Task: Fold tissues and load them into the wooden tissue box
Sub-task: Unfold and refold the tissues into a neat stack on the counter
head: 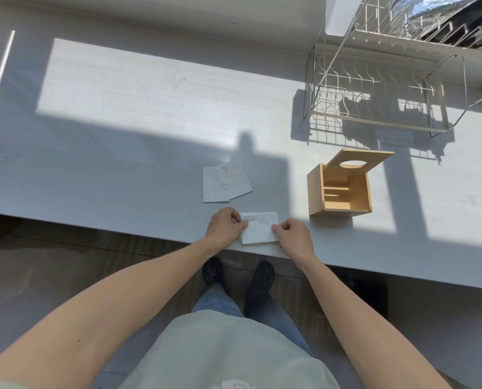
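Note:
A white tissue (259,230) lies partly folded near the front edge of the grey table (122,164). My left hand (226,227) pinches its left edge and my right hand (291,238) pinches its right edge. Two more flat tissues (224,183) lie overlapping just behind, apart from my hands. To the right stands the wooden tissue box (339,189), open on top, its lid (359,162) with an oval hole leaning up at the back.
A wire dish rack (374,88) stands at the back right of the table, with a silver foil-like object above it. Sunlight and shadow bands cross the tabletop. My feet show on the dark floor below the table's front edge.

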